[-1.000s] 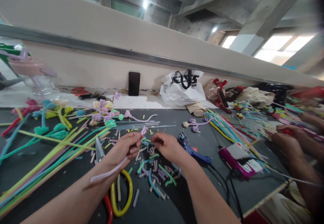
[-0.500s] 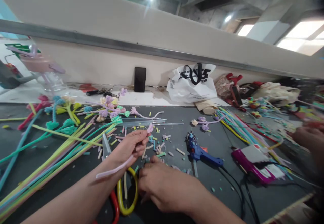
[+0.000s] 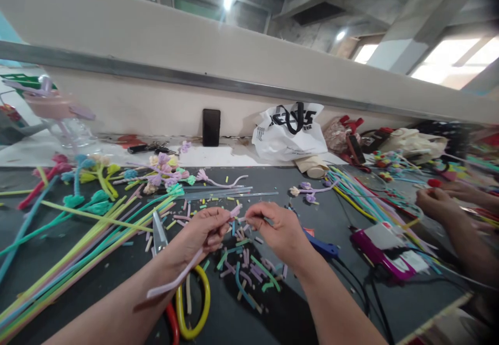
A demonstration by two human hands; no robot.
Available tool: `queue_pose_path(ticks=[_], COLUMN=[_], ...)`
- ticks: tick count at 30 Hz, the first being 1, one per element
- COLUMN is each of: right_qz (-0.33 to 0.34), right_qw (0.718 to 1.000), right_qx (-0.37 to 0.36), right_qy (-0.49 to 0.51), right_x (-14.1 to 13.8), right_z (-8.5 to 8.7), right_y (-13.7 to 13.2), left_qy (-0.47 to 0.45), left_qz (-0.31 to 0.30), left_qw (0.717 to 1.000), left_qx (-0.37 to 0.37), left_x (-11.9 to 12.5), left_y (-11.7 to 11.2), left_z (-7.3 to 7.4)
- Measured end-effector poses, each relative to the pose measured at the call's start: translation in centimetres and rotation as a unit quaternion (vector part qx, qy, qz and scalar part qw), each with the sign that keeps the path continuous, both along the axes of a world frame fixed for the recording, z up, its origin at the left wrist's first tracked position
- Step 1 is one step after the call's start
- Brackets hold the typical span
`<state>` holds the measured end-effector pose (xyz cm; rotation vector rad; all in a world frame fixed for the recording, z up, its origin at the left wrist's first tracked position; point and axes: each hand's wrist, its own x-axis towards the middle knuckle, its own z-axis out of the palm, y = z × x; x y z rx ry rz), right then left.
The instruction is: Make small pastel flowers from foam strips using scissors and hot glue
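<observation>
My left hand (image 3: 202, 229) pinches a lilac pipe cleaner (image 3: 177, 281), whose long tail hangs back along the wrist and whose small pink-lilac tip stands out past the fingertips. Close to that tip, my right hand (image 3: 277, 233) has thumb and forefinger closed on a short pale pipe cleaner piece (image 3: 242, 219). Below both hands lie many short cut pipe cleaner pieces (image 3: 255, 272) in lilac, green and blue. Scissors (image 3: 158, 235) with a red and a yellow handle lie partly under my left forearm. A blue glue gun (image 3: 325, 247) is half hidden behind my right hand.
Long pipe cleaners (image 3: 83, 251) and fluffy flowers (image 3: 163, 171) cover the left side. Clear glue sticks (image 3: 234, 193) lie behind my hands. To the right are a magenta box (image 3: 384, 256) with cables and another person's hands (image 3: 440, 204). A phone (image 3: 211, 128) leans on the wall.
My right hand has risen from the cut pieces on the table to beside my left fingertips, now with a short piece in its pinch. The other person's hands have come further into view.
</observation>
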<state>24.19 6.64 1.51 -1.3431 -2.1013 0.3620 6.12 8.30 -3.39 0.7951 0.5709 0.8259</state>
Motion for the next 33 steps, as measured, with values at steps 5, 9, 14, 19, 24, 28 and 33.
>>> queue_pose_path(ticks=[5, 9, 14, 19, 24, 28, 33], right_qz=[-0.016, 0.001, 0.004, 0.008, 0.007, 0.009, 0.004], right_qw=[0.999, 0.996, 0.993, 0.992, 0.992, 0.992, 0.991], right_qx=[0.040, 0.075, 0.106, 0.111, 0.101, 0.095, 0.092], right_qy=[-0.026, -0.038, -0.059, -0.065, -0.073, -0.087, -0.099], right_x=[-0.6, -0.8, -0.9, -1.0, -1.0, -1.0, -1.1], right_z=[-0.4, -0.5, -0.9, -1.1, -1.2, -1.2, -1.0], right_y=[-0.1, 0.0, 0.3, 0.3, 0.3, 0.3, 0.2], left_qy=[0.005, 0.015, 0.021, 0.027, 0.034, 0.048, 0.067], left_qz=[-0.007, -0.008, -0.004, -0.003, -0.003, -0.001, -0.003], left_qw=[1.000, 1.000, 1.000, 1.000, 0.999, 0.999, 0.998], left_qx=[0.003, 0.006, 0.000, 0.008, 0.006, 0.001, 0.004], left_x=[0.0, 0.1, 0.1, 0.2, 0.3, 0.3, 0.4], left_y=[-0.1, -0.3, -0.3, -0.3, -0.3, -0.3, -0.2], left_z=[0.0, -0.1, -0.1, 0.0, 0.1, 0.2, 0.1])
